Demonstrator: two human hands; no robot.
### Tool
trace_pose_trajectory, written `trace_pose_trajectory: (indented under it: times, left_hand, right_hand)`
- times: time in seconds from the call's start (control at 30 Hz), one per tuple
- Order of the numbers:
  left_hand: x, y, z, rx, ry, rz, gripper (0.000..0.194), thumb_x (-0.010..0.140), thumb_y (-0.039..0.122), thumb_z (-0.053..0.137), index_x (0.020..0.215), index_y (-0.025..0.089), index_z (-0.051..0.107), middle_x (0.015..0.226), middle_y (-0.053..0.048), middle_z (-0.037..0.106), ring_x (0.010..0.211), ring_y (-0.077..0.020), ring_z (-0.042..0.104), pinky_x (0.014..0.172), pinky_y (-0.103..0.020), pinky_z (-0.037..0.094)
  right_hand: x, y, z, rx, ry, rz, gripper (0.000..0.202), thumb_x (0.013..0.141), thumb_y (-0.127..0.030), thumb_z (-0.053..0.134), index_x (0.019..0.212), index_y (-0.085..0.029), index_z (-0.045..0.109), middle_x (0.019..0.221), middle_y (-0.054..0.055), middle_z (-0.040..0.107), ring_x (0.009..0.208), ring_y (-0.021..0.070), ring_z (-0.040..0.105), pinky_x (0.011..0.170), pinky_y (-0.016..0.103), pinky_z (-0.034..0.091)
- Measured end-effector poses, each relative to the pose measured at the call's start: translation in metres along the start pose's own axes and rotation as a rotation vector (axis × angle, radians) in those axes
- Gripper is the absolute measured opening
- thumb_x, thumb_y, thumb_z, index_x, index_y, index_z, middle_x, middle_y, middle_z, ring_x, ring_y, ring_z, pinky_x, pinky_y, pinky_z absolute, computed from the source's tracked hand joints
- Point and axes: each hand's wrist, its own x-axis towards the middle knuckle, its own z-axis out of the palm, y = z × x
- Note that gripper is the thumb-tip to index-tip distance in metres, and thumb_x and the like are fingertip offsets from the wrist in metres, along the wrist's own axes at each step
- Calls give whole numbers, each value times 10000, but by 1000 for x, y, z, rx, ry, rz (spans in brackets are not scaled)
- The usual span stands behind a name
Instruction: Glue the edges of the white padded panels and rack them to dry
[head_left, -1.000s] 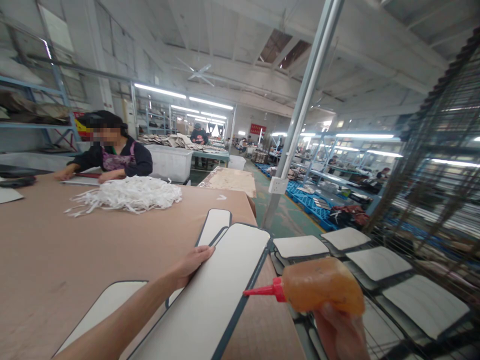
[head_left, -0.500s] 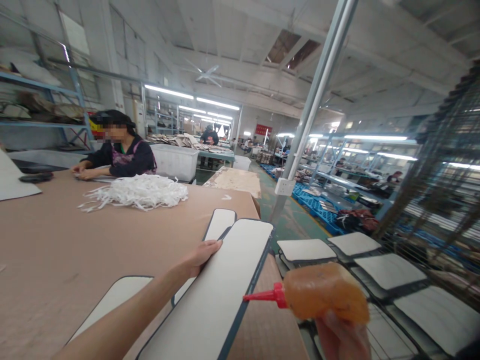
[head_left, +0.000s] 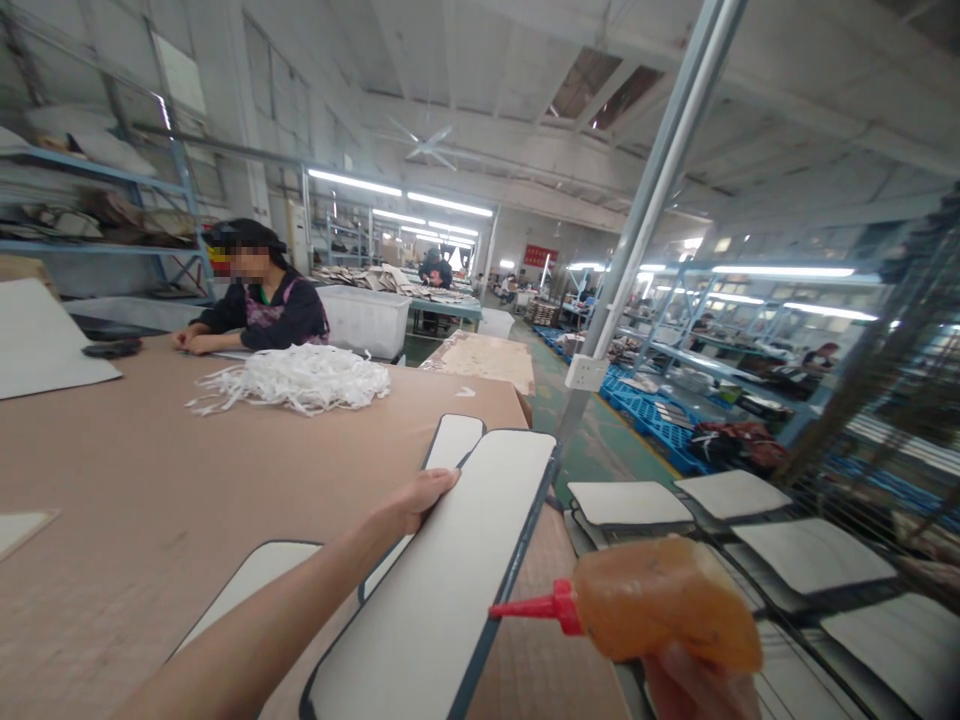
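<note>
A long white panel with a dark border [head_left: 450,590] is tilted above the table. My left hand [head_left: 424,498] grips its left edge, thumb on the white face and the other fingers hidden beneath. In my right hand [head_left: 701,685] is a glue bottle [head_left: 667,605] of amber liquid, lying on its side. Its red pointed nozzle [head_left: 529,607] meets the panel's dark right edge. Similar white pieces lie under and behind the panel, among them a rounded one [head_left: 251,585] partly covered by my left forearm.
A heap of white strips [head_left: 300,378] lies on the brown table [head_left: 247,470]. Across it sits a co-worker [head_left: 274,305] with both hands on the tabletop. A metal post [head_left: 637,210] rises beyond the table corner. White dark-edged panels [head_left: 814,560] rest on a rack at right.
The nozzle has slid a little along the panel's right edge toward me. The panel's near corner now shows more. The whole view has shifted slightly.
</note>
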Motion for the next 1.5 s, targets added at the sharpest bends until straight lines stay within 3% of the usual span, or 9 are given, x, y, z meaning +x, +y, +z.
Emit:
trace_pose_trajectory:
  times: [0.13, 0.5, 0.77, 1.03, 1.5]
  left_hand:
    - [3, 2, 0, 1, 4, -11, 352, 638, 457, 758, 728, 169, 577, 573, -13, 665, 556, -181, 616, 550, -297, 496]
    - [10, 11, 1, 7, 34, -58, 188, 829, 321, 595, 736, 158, 590, 583, -32, 691, 488, -161, 624, 491, -272, 518]
    - [15, 15, -2, 19, 58, -59, 172, 844, 299, 581, 757, 152, 603, 620, -46, 711, 501, -162, 634, 501, -262, 516]
    - [19, 19, -4, 33, 81, -61, 176, 865, 287, 540, 760, 160, 601, 594, -27, 699, 504, -165, 631, 521, -278, 530]
    - [19, 21, -6, 48, 50, -37, 173, 808, 331, 615, 794, 159, 621, 654, -45, 721, 550, -179, 645, 546, -282, 532]
  right_hand:
    - [-1, 2, -2, -32, -20, 1, 679, 594, -296, 844, 1217, -340, 577, 1016, 25, 735, 851, 263, 687, 805, 427, 552]
    - [-2, 7, 0, -14, 5, 42, 694, 574, -287, 855, 1210, -331, 581, 974, 5, 745, 807, 241, 696, 788, 380, 557]
    - [-3, 7, 5, -45, -34, 51, 843, 565, -339, 857, 1319, -311, 482, 981, 54, 733, 839, 294, 692, 795, 444, 548]
    - [-6, 4, 10, -70, -12, 54, 842, 477, -329, 892, 1237, -275, 535, 981, 89, 705, 808, 334, 683, 728, 478, 565]
    - [-8, -3, 8, -123, -106, 60, 762, 600, -338, 830, 1283, -349, 494, 1048, 27, 712, 901, 270, 674, 764, 388, 541]
